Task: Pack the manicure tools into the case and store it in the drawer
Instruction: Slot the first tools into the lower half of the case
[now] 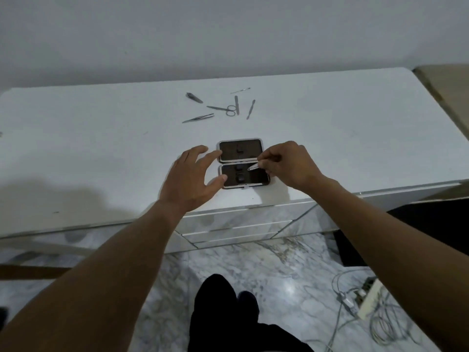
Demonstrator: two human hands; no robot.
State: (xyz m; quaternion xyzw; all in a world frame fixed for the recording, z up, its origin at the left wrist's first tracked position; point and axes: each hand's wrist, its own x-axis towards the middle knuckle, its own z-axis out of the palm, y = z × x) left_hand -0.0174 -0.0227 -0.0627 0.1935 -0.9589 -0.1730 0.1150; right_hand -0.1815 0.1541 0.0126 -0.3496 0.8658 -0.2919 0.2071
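The manicure case [250, 176] lies open near the front edge of the white dresser top [101, 148], showing two dark halves with elastic loops. My left hand [193, 176] rests at the case's left side, its fingers straight and its thumb against the near half. My right hand [286, 163] pinches a small metal tool [253, 168] over the right part of the near half. Farther back lie several loose tools: a nail clipper [194, 97], tweezers [198, 118], scissors [223, 109], a file [236, 104], a pusher [250, 109] and a thin pick [240, 90].
Drawer fronts [228, 229] sit shut below the dresser top. A power strip with tangled cables [365, 298] lies on the marble floor at the right. My legs in dark clothing [223, 313] stand before the dresser. A grey wall rises behind.
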